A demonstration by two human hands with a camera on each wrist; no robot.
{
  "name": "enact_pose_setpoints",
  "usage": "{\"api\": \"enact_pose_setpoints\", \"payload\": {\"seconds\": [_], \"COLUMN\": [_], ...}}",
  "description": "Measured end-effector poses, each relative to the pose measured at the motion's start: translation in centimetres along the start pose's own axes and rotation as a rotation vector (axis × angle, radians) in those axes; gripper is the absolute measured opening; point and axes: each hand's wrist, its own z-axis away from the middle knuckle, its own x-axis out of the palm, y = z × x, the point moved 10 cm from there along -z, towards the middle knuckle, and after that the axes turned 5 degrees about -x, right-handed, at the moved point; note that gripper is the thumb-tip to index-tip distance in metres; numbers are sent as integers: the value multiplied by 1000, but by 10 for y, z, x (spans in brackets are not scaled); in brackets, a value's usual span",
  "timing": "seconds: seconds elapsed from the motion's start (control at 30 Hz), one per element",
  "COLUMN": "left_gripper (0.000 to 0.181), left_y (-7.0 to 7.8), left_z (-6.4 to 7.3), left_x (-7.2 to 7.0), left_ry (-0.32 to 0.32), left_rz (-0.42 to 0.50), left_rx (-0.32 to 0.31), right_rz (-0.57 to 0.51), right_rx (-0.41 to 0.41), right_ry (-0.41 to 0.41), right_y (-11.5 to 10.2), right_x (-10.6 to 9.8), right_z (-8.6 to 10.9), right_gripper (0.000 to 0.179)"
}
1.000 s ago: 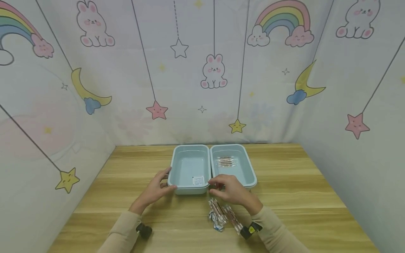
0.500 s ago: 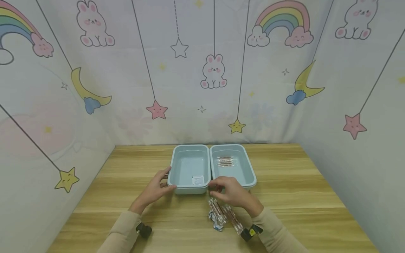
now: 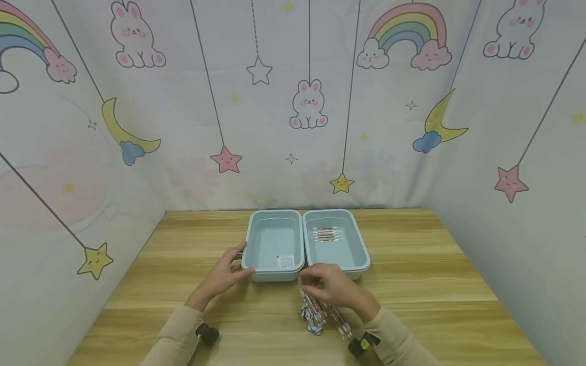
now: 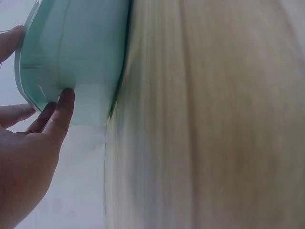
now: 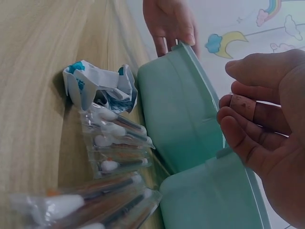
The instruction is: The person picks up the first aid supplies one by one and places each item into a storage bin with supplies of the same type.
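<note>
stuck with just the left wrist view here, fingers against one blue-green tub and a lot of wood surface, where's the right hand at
Observer: In the head view, the right hand is near the front edge of the second tub, close to the far ends of some swab packets.

Operator: ok is it holding anything

Observer: Nothing that I can see; the right wrist view shows its thumb and fingers apart, with no item between them.

Operator: and what's in that second tub

Observer: The head view shows a small row of swabs lying toward its far end.
</note>
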Motion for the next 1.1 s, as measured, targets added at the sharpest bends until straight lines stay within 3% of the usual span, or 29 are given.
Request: {"api": "enact_pose_setpoints", "payload": {"seconds": [0.13, 0.33, 0.73, 1.1], "left_gripper": [84, 84, 84, 86], "left_y": [11, -6, 4, -5], "left_z": [4, -1, 1, -2], "left_x": [1, -1, 2, 0], "left_ry": [-10, 8, 0, -7], "left_rz": [3, -2, -3, 12], "left_rx": [-10, 6, -2, 11], "right_rz": [-16, -10, -55, -49], "right_rx": [7, -15, -22, -37], "right_ry": [-9, -15, -66, -75], "right_y": [1, -2, -5, -7], "right_x": [4, 8, 21, 28], "right_z": [2, 3, 6, 9], "right_gripper": [25, 27, 29, 29]}}
